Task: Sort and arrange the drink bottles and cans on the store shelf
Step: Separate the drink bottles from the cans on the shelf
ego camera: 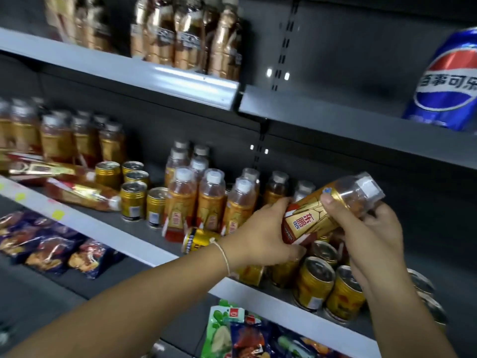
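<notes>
Two hands on one item: we hold a gold-labelled bottle (327, 215) tilted, cap end up and away from us. Our left hand (260, 233) wraps the base end, fingers curled round it; our right hand (371, 228) grips the neck end, thumb pressed on the label, fingers curled behind the clear cap.

The bottle is lifted clear of the middle shelf (134, 241), above the gold cans (330, 290) that stand directly beneath the grip. Just beyond our left hand stand the upright bottles (206, 200) of the same kind — apparently the row it belongs to. One fallen can (198, 240) lies on its side just left of our left wrist.

Judgement: we are mid-sort, bottle in transit. Next move calls for turning it upright and setting it at the near end of that row — without knocking the cans below.
</notes>
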`<state>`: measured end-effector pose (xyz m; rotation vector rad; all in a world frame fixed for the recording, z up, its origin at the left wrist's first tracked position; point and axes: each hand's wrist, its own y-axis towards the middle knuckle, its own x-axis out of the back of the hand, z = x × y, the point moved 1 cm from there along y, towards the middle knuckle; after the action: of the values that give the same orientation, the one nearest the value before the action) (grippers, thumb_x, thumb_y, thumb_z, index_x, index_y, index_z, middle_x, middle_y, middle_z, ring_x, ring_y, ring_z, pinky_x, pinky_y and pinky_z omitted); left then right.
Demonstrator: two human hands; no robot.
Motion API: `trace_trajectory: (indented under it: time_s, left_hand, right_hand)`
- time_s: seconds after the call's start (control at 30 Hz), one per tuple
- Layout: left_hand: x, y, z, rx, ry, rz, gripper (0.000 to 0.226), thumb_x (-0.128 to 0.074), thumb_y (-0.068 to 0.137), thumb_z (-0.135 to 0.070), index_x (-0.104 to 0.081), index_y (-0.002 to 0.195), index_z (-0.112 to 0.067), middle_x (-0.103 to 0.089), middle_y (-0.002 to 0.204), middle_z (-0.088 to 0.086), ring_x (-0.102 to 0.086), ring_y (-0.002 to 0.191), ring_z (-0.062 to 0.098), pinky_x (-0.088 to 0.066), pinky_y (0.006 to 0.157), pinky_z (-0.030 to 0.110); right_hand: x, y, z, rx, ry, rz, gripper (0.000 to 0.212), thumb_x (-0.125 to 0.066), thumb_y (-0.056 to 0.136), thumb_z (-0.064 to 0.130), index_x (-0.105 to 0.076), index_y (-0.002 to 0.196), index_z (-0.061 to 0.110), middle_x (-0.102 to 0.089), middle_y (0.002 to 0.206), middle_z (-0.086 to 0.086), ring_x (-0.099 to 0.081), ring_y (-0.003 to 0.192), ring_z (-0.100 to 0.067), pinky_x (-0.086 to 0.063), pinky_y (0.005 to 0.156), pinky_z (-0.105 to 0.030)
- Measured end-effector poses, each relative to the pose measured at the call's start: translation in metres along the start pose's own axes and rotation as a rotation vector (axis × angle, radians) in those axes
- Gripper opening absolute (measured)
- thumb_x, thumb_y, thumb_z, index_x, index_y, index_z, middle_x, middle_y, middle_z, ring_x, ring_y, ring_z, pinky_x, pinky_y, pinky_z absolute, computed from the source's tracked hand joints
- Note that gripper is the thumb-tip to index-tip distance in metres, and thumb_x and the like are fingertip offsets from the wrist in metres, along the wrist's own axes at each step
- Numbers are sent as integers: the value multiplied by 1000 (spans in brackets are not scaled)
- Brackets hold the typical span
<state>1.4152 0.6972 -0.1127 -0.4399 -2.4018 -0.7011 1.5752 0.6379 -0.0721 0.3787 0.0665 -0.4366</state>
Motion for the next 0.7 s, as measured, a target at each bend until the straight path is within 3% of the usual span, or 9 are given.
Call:
trace_trajectory:
  time_s: [0.1, 0.23, 0.37, 0.47, 0.57, 0.63, 0.7]
  left_hand:
    - [39, -26, 23, 41, 18, 5, 77, -84, 64, -50, -43, 126, -30, -60, 112, -13, -60, 98, 5, -56, 82, 27]
    - [92, -65, 56, 97, 36, -16, 71, -87, 62, -44, -51, 121, -28, -64, 107, -11, -63, 93, 5, -58, 80, 28]
    - [143, -109, 91, 178, -10, -48, 63, -91, 58, -37, -55, 108, -25, -67, 97, -9, -68, 81, 7, -61, 67, 33]
    - [183, -143, 116, 232, 44, -77, 57, -91, 54, -42, -56, 98, -29, -68, 88, -12, -67, 75, 2, -60, 64, 28]
    - [222, -175, 139, 287, 118, -94, 53, -87, 53, -50, -56, 90, -30, -67, 82, -12, -65, 73, 0, -57, 61, 24]
    - [246, -194, 151, 313, 159, -125, 52, -86, 52, -52, -54, 87, -32, -65, 79, -13, -63, 71, -1, -49, 55, 16]
    - [268, -212, 162, 335, 194, -157, 52, -86, 52, -52, -53, 88, -34, -63, 79, -15, -62, 72, -2, -48, 55, 14]
  right_hand:
    - [-45, -15, -7, -25, -2, 49, 69, -88, 51, 40, -65, 114, 22, -77, 96, 6, -75, 86, -9, -58, 63, -23]
    - [-106, -36, -18, -42, -26, 153, 64, -88, 54, 48, -65, 109, 26, -77, 95, 8, -75, 85, -8, -58, 63, -23]
    - [-169, -60, -26, -90, -66, 252, 66, -83, 54, 60, -66, 107, 26, -78, 93, 6, -75, 83, -9, -57, 64, -25]
    - [-219, -81, -29, -102, -61, 343, 62, -82, 54, 58, -67, 103, 21, -78, 93, 2, -75, 84, -13, -56, 65, -27]
    - [-266, -100, -34, -134, -65, 445, 64, -79, 57, 59, -64, 106, 21, -78, 88, 7, -74, 78, -7, -57, 56, -22]
    - [-295, -112, -36, -162, -77, 508, 65, -78, 57, 62, -63, 107, 22, -77, 88, 9, -74, 78, -6, -61, 65, -30]
    - [-323, -122, -38, -178, -59, 568, 66, -77, 55, 62, -63, 107, 23, -77, 89, 10, -74, 80, -6, -59, 63, -24]
